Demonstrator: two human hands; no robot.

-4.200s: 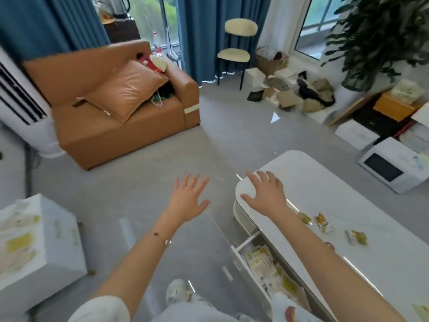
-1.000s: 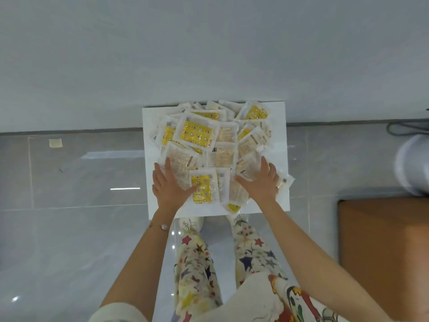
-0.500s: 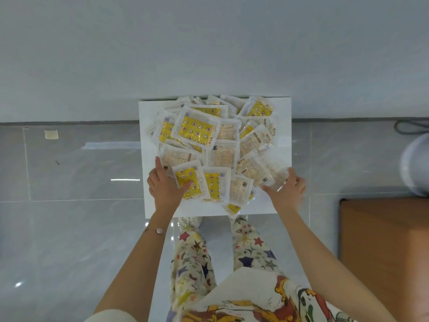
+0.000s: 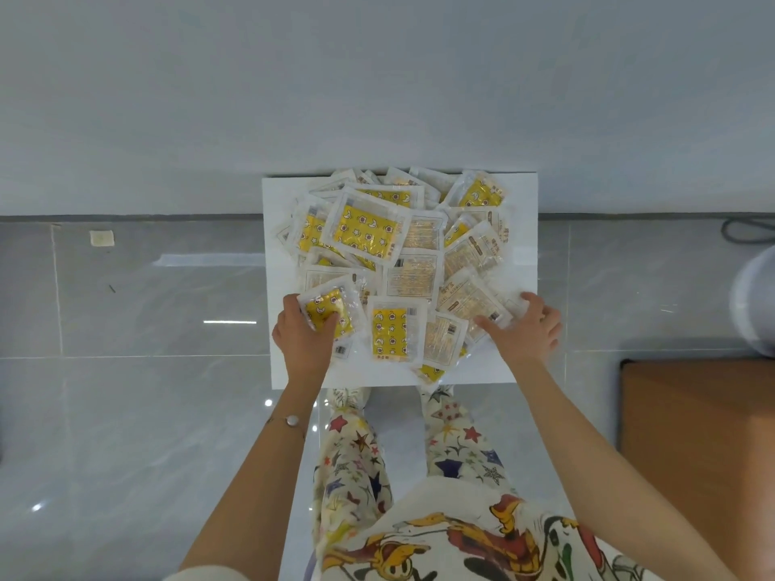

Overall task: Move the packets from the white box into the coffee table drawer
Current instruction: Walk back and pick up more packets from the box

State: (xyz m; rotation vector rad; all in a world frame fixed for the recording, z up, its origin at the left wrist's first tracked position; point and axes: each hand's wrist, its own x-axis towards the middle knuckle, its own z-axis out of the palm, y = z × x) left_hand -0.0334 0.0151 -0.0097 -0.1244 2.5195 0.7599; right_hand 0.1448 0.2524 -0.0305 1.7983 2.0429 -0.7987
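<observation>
the packets (image 4: 402, 262) lay heaped on the white box (image 4: 522, 203) at the centre of the frame, several overhanging its lower edge. the left hand (image 4: 302, 335) gripped a yellow packet (image 4: 329, 314) at the pile's lower left, thumb across its face. the right hand (image 4: 526, 329) curled round the edge of pale packets at the lower right. they looked light, flat and floppy, with glossy film likely to slide in a stack, so a pinch across the sealed edges, or a bundle squeezed between both palms, seemed safest. the drawer was out of view.
</observation>
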